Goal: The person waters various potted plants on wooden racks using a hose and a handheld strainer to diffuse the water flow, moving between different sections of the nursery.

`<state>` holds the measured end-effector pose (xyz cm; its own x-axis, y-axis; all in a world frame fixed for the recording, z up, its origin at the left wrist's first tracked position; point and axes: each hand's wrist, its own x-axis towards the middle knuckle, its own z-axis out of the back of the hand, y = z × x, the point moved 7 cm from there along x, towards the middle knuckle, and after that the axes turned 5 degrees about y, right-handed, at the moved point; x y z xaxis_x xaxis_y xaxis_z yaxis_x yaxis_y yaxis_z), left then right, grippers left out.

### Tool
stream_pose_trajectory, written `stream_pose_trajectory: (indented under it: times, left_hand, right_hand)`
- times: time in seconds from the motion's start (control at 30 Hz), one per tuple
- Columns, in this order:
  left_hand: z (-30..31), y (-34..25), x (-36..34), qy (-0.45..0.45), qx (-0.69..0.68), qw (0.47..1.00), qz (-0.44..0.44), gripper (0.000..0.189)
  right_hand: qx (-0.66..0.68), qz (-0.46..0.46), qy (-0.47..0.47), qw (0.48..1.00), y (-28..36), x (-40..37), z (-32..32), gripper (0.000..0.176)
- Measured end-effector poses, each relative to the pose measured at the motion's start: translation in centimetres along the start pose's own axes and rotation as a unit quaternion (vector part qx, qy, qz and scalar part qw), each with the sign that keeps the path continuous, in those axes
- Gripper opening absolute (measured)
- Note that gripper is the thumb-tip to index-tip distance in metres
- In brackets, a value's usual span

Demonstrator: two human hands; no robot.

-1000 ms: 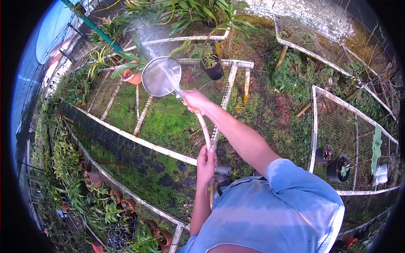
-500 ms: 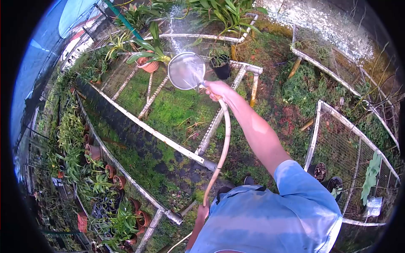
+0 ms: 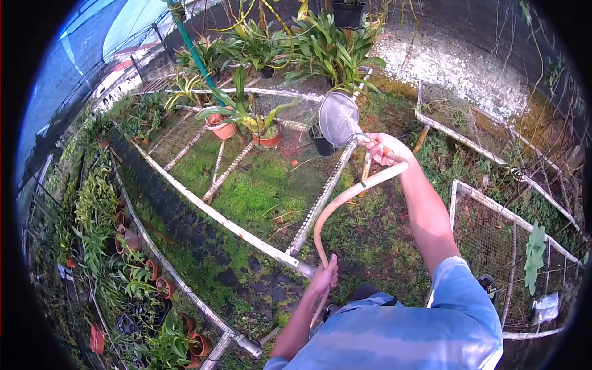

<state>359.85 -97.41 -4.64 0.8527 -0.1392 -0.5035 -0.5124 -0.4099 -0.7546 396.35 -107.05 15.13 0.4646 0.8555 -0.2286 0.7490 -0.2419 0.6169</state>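
My right hand (image 3: 388, 149) is stretched forward, its fingers closed round the neck of a hose with a wide, round, pale watering head (image 3: 338, 119). From there the beige hose (image 3: 338, 202) bends down and back toward my body. Lower down, my left hand (image 3: 325, 277) grips the same hose near the corner of a white-framed bench, its thumb pointing up. Behind the watering head, and partly hidden by it, is a black pot (image 3: 320, 145). To its left are an orange-brown pot (image 3: 267, 140) with a leafy plant and a terracotta pot (image 3: 221, 127).
White-framed mesh benches (image 3: 216, 213) stand over mossy ground, with another mesh bench (image 3: 487, 246) at right. Several potted plants (image 3: 161, 287) line the left side. Large leafy plants (image 3: 330, 52) stand at the back, beneath a hanging black pot (image 3: 348, 15). A green pole (image 3: 196, 55) slants at upper left.
The watering head and my right hand have moved right, away from the terracotta pot. My left hand has come up and forward with the hose, which now bends more sharply. The earlier water spray no longer shows clearly.
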Motion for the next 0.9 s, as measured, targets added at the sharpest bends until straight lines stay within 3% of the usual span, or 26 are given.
stream_pose_trajectory:
  times: [0.17,0.27,0.3,0.37,0.5,0.6,0.67,0.73,0.83,0.9]
  left_hand:
    - [-1.2,-4.7,2.2,0.046,-0.049,0.997,-0.027,0.055]
    - [-2.5,-5.6,2.6,0.062,-0.090,0.994,-0.028,0.057]
    - [-3.7,-4.6,3.1,0.101,-0.115,0.988,-0.007,0.057]
    - [-4.5,-3.5,4.6,0.081,-0.095,0.992,-0.006,0.057]
    - [-1.5,-4.6,7.7,-0.050,-0.108,0.991,-0.053,0.056]
    - [-0.7,-3.8,10.0,-0.095,-0.111,0.982,-0.118,0.052]
    - [0.9,-2.1,10.6,-0.202,-0.073,0.968,-0.128,0.049]
    - [4.3,0.4,10.7,-0.346,-0.012,0.931,-0.116,0.045]
    - [6.6,4.4,8.4,-0.445,0.072,0.883,-0.130,0.036]
    - [6.1,7.5,5.9,-0.479,0.098,0.869,-0.079,0.037]
  right_hand:
    - [0.074,0.024,0.023,0.997,1.3,1.3,1.8,0.020]
    - [-0.014,0.059,0.013,0.998,1.9,2.6,1.1,0.021]
    - [-0.058,0.029,0.086,0.994,2.0,2.5,-0.4,0.021]
    - [-0.020,-0.005,0.059,0.998,3.0,5.8,1.3,0.019]
    - [-0.122,-0.019,0.022,0.992,5.7,10.0,2.0,0.020]
    - [-0.155,0.003,-0.013,0.988,7.7,11.9,1.7,0.022]
    - [-0.199,0.020,-0.044,0.979,8.6,13.0,2.7,0.023]
    - [-0.221,0.023,-0.025,0.975,8.8,14.5,3.8,0.024]
    - [-0.234,0.027,-0.008,0.972,8.7,16.6,5.1,0.023]
    - [-0.260,0.041,-0.025,0.964,8.8,16.6,4.9,0.024]
